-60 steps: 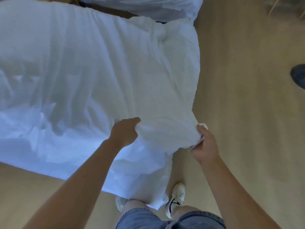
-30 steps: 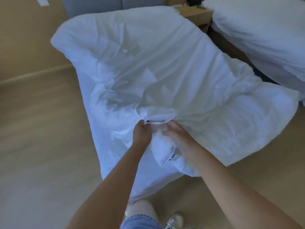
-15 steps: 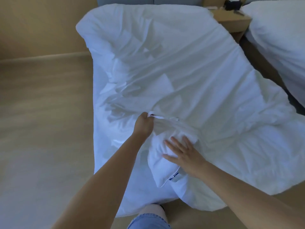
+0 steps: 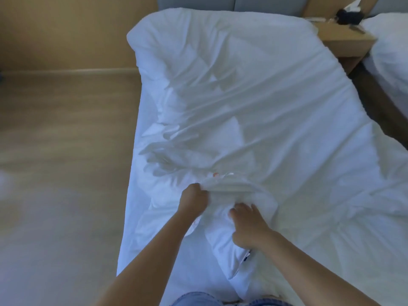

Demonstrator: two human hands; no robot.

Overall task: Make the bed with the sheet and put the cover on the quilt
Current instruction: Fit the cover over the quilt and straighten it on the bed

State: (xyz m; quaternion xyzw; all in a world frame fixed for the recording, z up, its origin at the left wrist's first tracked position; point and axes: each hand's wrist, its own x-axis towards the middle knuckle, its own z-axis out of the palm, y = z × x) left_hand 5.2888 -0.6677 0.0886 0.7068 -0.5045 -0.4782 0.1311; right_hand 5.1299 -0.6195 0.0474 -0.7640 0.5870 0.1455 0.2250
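Your left hand [image 4: 194, 198] is curled tight round the hem of the quilt cover [image 4: 254, 96], bunching it into a raised ridge at the cover's mouth. Your right hand [image 4: 248, 226] lies just beside it, fingers spread and slightly bent, pressing on the padded corner of the quilt [image 4: 223, 246] that sticks out of that mouth toward you. A small label [image 4: 247, 256] shows at the quilt's edge under your right wrist.

The cover lies crumpled over the whole bed, from the near edge at your jeans [image 4: 198, 300] up to the grey headboard [image 4: 198, 2]. Its left edge drops straight to the floor; its right side spills past the mattress line and sags outward.

On your left the wood floor [image 4: 61, 173] runs wide from the bed to the tan wall [image 4: 66, 29]. On your right only a narrow dark gap parts this bed from a second bed [image 4: 393, 54], and a wooden nightstand [image 4: 344, 40] stands at the head of that gap, close to the cover's far right corner.
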